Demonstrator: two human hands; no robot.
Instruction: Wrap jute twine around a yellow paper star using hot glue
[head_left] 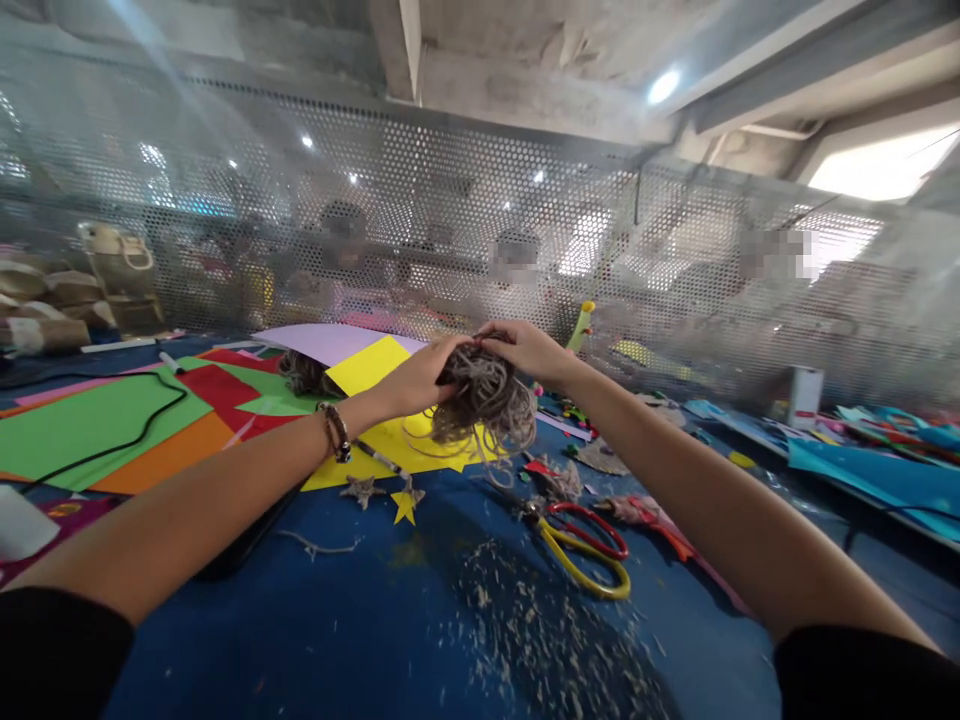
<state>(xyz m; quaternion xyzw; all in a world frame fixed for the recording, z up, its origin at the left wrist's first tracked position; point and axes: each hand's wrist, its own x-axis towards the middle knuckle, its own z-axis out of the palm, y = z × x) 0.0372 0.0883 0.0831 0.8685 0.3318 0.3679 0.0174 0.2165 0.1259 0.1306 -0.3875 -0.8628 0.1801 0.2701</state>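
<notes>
Both my arms reach forward over a blue table (360,620). My left hand (420,378) and my right hand (525,348) are closed on the top of a tangled bundle of grey-brown twine (484,400), held up above a yellow paper sheet (375,420). Loose strands hang down from the bundle. A beaded bracelet (336,432) sits on my left wrist.
Scissors with yellow and red handles (589,550) lie on the table beside twine clippings (540,630). A yellow paper star (405,505) and a twine-wrapped star (361,490) lie near. Coloured sheets (97,425) and a black cable (112,445) are at left. A perforated metal screen (450,220) stands behind, with people beyond it.
</notes>
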